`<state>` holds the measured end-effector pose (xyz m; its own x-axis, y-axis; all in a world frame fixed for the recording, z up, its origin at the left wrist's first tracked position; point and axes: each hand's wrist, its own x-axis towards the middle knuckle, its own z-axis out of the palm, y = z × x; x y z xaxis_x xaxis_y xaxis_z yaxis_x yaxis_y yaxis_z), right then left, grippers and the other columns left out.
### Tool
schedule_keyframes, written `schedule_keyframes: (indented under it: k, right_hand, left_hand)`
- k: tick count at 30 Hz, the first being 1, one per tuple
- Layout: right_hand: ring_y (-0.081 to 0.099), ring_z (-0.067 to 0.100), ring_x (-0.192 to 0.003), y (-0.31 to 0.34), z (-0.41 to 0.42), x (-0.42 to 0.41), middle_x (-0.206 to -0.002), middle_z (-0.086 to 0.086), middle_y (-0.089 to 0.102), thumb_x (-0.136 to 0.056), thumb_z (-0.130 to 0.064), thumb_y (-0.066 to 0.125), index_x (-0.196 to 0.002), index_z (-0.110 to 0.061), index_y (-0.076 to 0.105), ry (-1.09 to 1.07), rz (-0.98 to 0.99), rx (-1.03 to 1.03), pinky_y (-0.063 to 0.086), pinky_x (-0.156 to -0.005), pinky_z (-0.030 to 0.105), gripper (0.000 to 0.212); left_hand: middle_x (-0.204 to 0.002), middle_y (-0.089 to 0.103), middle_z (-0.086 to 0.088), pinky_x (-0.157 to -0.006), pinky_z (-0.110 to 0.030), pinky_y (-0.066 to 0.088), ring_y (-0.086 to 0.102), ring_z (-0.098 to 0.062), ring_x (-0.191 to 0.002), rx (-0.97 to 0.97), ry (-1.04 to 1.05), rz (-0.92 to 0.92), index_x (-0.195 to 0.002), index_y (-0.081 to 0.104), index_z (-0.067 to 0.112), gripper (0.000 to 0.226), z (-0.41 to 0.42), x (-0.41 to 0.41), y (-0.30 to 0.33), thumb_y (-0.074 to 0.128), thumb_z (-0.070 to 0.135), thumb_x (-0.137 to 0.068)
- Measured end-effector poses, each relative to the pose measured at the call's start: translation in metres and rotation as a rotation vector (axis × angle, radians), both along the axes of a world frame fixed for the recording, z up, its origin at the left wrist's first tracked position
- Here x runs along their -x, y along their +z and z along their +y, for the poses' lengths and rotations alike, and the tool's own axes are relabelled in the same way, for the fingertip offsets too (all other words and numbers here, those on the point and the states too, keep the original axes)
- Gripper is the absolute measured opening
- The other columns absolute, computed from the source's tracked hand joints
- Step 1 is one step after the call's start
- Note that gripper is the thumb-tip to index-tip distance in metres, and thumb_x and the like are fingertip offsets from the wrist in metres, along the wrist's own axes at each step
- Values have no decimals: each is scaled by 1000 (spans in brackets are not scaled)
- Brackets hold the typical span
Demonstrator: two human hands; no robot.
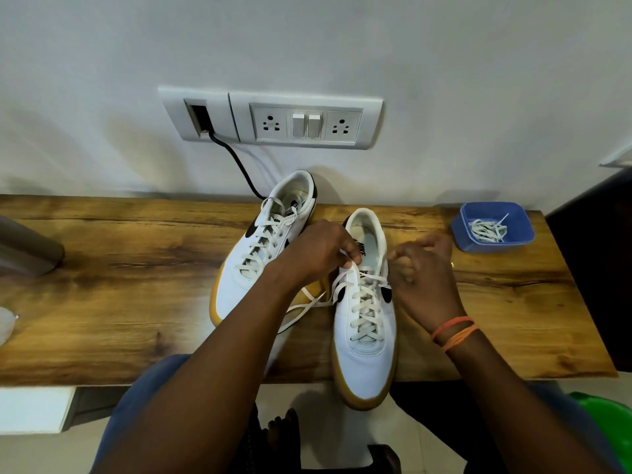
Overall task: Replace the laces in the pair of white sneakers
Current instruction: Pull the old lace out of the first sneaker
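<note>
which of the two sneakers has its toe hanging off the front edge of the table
The right sneaker, the one both hands are at: its toe overhangs the table edge. The left sneaker lies wholly on the wood, nearer the wall.

White sneakers (364,323) with tan soles, black logos; blue tub (492,227); brown wood-grain shelf (119,285)

A white wall (444,63) filled the upper frame, carrying a socket panel (273,119) at centre. Below ran a wooden shelf (119,285). Pale floor tiles (307,398) showed at bottom.
</note>
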<state>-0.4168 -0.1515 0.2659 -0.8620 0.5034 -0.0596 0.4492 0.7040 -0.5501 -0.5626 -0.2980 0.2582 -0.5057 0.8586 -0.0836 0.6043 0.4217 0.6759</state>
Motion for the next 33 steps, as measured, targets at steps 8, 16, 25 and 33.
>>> schedule_keyframes:
  k: [8,16,25,33]
  right_hand:
    - [27,24,-135,9,-21,21,-136,-2,39,-86,-32,69,-89,-32,72,162,-162,-102,23,-107,44,4]
    - [41,27,-123,22,26,8,-128,4,44,-86,-32,69,-73,-35,63,-50,-174,-70,26,-106,47,15]
    - [38,27,-128,22,-2,11,-129,-1,44,-74,-31,79,-91,-39,71,37,-30,-136,27,-105,53,21]
    - [39,20,-124,16,-1,17,-119,-9,48,-70,-32,83,-62,-42,64,16,-80,-50,24,-104,44,23]
  left_hand:
    - [-99,76,5,-84,-32,52,68,-11,-92,14,1,-9,-89,80,19,17,3,3,-7,76,8,-78]
    - [-106,75,-2,-91,-27,49,67,-15,-102,-16,-2,-25,-95,79,13,17,1,2,-6,75,5,-81]
    - [-102,76,1,-89,-30,50,67,-13,-98,-29,0,-54,-92,80,16,17,1,4,-7,77,6,-78]
    - [-105,75,-1,-91,-31,50,67,-14,-102,-42,1,-39,-94,80,15,18,0,3,-6,76,5,-79]
